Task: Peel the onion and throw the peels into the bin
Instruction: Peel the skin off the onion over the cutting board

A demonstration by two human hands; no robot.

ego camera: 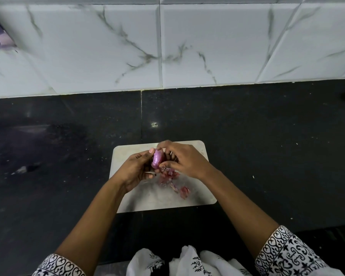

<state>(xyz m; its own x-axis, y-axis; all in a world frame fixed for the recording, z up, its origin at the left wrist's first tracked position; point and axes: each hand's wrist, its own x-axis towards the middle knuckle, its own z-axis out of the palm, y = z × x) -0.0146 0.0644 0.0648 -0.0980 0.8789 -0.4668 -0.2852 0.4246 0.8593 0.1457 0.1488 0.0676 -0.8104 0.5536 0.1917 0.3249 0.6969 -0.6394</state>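
I see the small purple onion (158,160) held over the pale rectangular cutting board (197,196): left grip (135,170) curled round it, right grip (184,160) pinching its skin. Peeling step in hand; next, I judge, the loose pink peels (171,180) need gathering.

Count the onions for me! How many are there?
1. The shiny purple onion is gripped by the left hand and right hand, above the pale rectangular cutting board. Loose pink peels lie on the board; the hands may hide more.
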